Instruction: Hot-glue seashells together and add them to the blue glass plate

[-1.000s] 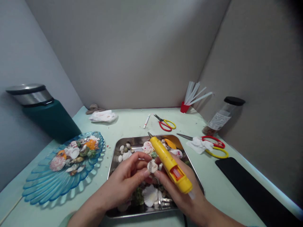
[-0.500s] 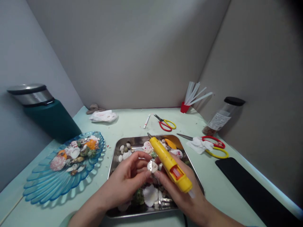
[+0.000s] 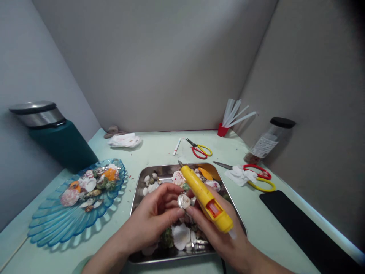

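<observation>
My left hand pinches a small whitish shell between thumb and fingers, above a steel tray of shells and pebbles. My right hand is closed round a yellow glue gun, whose metal tip points up and away toward the tray's far edge. The fingertips of my right hand also touch the small shell. A larger white shell lies in the tray under my hands.
A blue glass dish with several coloured shells sits at the left, a green bin behind it. Two pairs of red-yellow scissors, crumpled tissue, a red cup of glue sticks, a jar and a black phone lie right.
Almost nothing has moved; the small shell has turned slightly between my fingers and the glue gun has shifted a touch.
</observation>
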A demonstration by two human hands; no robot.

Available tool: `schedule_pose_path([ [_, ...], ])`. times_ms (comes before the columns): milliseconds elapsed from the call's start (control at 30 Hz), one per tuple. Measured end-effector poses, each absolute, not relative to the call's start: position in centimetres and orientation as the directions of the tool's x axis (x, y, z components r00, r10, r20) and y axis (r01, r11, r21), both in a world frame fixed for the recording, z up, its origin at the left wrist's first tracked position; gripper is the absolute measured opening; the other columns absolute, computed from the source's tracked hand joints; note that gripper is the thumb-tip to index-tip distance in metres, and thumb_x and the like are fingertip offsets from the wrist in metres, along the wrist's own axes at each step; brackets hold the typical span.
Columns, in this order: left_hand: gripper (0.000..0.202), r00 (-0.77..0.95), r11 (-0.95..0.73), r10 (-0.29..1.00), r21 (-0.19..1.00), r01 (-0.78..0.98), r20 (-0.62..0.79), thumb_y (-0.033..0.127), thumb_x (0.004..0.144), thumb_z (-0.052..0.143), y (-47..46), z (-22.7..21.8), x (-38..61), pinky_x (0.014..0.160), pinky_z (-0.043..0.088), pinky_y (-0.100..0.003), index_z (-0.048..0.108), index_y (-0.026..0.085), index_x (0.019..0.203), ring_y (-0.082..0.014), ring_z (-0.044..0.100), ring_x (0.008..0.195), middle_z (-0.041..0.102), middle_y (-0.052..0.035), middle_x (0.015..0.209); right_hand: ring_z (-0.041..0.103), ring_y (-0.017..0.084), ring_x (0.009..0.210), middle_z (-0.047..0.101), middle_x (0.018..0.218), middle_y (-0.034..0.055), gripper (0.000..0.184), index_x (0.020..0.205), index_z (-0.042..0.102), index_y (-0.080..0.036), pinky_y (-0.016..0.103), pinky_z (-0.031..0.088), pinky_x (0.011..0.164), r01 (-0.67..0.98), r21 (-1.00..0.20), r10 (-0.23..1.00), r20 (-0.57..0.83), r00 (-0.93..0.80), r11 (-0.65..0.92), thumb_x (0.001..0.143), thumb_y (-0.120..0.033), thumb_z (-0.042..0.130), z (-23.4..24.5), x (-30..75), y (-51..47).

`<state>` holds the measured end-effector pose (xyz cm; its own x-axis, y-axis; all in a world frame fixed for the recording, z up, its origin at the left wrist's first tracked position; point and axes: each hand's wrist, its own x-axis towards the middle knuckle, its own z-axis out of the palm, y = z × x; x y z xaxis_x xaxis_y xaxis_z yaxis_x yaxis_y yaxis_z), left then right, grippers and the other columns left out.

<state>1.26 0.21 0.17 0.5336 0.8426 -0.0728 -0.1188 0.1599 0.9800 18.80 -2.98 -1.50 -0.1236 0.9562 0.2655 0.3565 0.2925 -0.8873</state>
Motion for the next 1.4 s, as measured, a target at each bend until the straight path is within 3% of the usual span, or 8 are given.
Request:
schedule_pose_path([
  [400,0.026,0.470,0.081,0.880,0.997,-0.002,-0.070,0.026,0.078,0.065,0.3,0.1,1.0,0.072,0.045,-0.028,0.055,0.020,0.101,-0.0166,0.055,0.084,0.057,-0.0034,0.096,0.061,0.019,0.086,0.063,0.096,0.0022,0.019,0.106,0.054,-0.025,0.029,0.049,0.075,0.354,-0.883,0.952,0.284,-0.117,0.307,0.087,-0.028,0.055,-1.4,18.7,-2.9],
  [567,0.030,0.440,0.054,0.895,0.996,0.064,-0.077,0.029,0.076,0.066,0.4,0.1,0.9,0.066,0.044,-0.027,0.058,0.019,0.103,-0.0159,0.056,0.075,0.060,-0.0020,0.084,0.060,0.019,0.091,0.063,0.098,0.0024,0.016,0.103,0.056,-0.024,0.031,0.046,0.084,0.344,-0.866,0.932,0.346,-0.109,0.362,0.087,-0.026,0.055,-1.0,18.6,-2.8],
  [933,0.026,0.431,0.160,0.893,0.987,-0.034,-0.130,0.017,0.067,0.073,0.4,0.4,1.5,0.061,0.045,-0.023,0.055,0.016,0.086,-0.0104,0.056,0.063,0.061,0.0025,0.068,0.059,0.018,0.089,0.063,0.093,0.0006,0.015,0.100,0.057,-0.025,0.029,0.044,0.085,0.377,-0.839,0.919,0.373,-0.124,0.392,0.085,-0.022,0.056,-1.0,18.7,-2.9],
  [1100,0.028,0.390,0.131,0.912,0.991,0.015,-0.127,0.021,0.064,0.075,0.4,0.2,1.3,0.059,0.045,-0.024,0.058,0.016,0.086,-0.0123,0.057,0.062,0.062,0.0020,0.065,0.058,0.022,0.099,0.063,0.101,0.0037,0.017,0.102,0.058,-0.024,0.036,0.043,0.091,0.400,-0.815,0.906,0.401,-0.135,0.420,0.085,-0.023,0.056,-1.4,18.8,-2.9],
  [1267,0.030,0.380,0.116,0.917,0.992,0.042,-0.123,0.025,0.063,0.076,0.6,0.0,1.1,0.059,0.045,-0.024,0.060,0.017,0.087,-0.0122,0.056,0.062,0.060,0.0021,0.066,0.057,0.026,0.104,0.059,0.116,0.0083,0.031,0.112,0.054,-0.022,0.042,0.045,0.093,0.405,-0.838,0.928,0.363,-0.085,0.365,0.082,-0.026,0.060,-2.0,19.0,-3.0],
  [1400,0.030,0.375,0.099,0.920,0.993,0.068,-0.117,0.025,0.063,0.076,0.7,-0.3,1.0,0.059,0.044,-0.024,0.060,0.017,0.087,-0.0122,0.055,0.062,0.059,0.0020,0.067,0.061,0.021,0.092,0.063,0.101,0.0058,0.020,0.104,0.056,-0.021,0.035,0.049,0.084,0.348,-0.867,0.933,0.318,-0.169,0.358,0.085,-0.024,0.057,-1.7,18.9,-3.0],
])
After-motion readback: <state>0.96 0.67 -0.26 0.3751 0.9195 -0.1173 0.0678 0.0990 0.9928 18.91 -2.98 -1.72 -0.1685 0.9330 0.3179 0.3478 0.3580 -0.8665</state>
